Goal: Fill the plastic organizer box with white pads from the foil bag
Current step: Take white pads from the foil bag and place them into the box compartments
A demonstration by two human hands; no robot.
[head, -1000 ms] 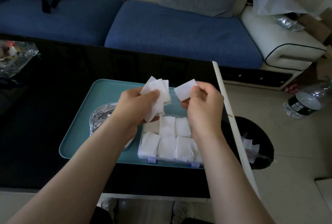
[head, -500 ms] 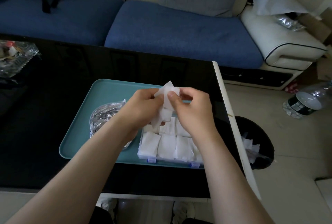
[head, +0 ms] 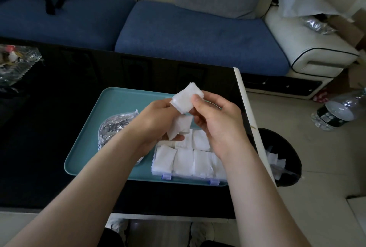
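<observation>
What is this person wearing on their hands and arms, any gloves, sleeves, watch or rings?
Nothing that shows. The left hand and right hand are bare, with no gloves and no rings that can be seen. The left forearm and right forearm are uncovered all the way to the frame edge: no sleeve, watch, bracelet or marking in view.

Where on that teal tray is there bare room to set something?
Bare: the far-left of the tray, behind the foil bag, and the black table left of it. Crowded: the near-right, filled by the organizer box.
</observation>
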